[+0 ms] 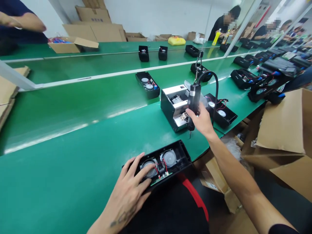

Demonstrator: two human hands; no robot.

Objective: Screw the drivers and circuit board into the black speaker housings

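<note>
A black speaker housing (181, 152) lies open side up at the near edge of the green bench, slightly tilted. Inside it are two round speaker drivers (168, 158), red wires and a green circuit board (161, 179). My left hand (133, 187) grips the housing's left end, fingers spread over the left driver and thumb along the near side. My right hand (201, 118) is closed around a black electric screwdriver (194, 100), hung from above with its bit pointing down. The bit is above the bench, apart from the housing. Behind the screwdriver stands a screw feeder machine (168, 110).
Other speaker housings stand on the bench, one left of the feeder (147, 85) and one on the right (223, 112). More are piled at far right. Cardboard boxes (280, 123) crowd the right below the bench. Co-workers (225, 22) are across the line.
</note>
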